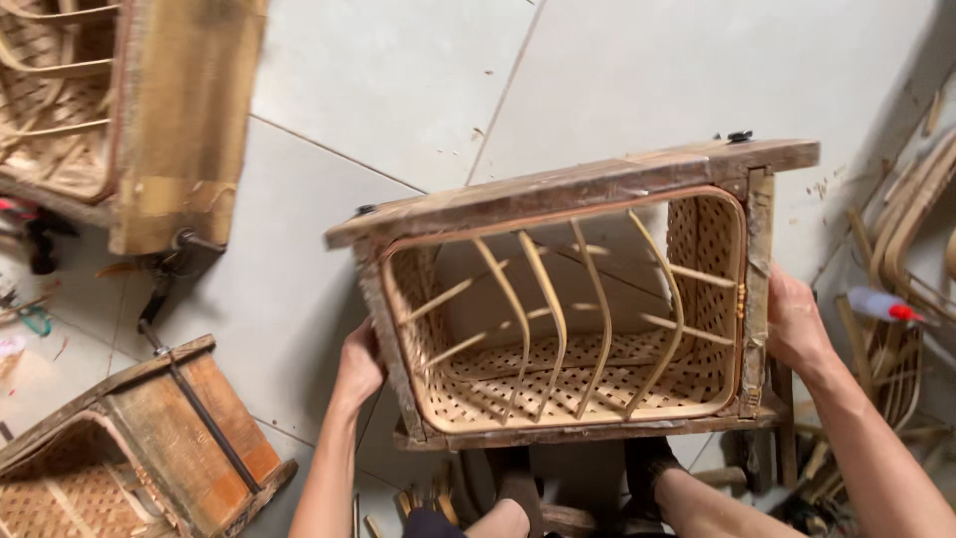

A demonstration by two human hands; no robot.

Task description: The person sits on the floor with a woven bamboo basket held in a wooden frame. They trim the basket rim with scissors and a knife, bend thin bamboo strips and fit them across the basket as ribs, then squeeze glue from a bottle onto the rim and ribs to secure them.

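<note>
I hold a rectangular wooden frame mould (568, 187) with a woven bamboo basket (558, 384) set inside it, its opening facing me. Several curved bamboo strips (553, 309) arch across the basket's inside. My left hand (358, 367) grips the frame's left side. My right hand (797, 324) grips the right side post. The frame is tilted up over the pale tiled floor (637, 70), above my knees (597, 508).
A second wooden frame with a basket (129, 110) lies at top left, a third (149, 438) at bottom left with a metal clamp rod (204, 418). Bent bamboo pieces (911, 219) and a red-tipped bottle (881, 306) lie at right.
</note>
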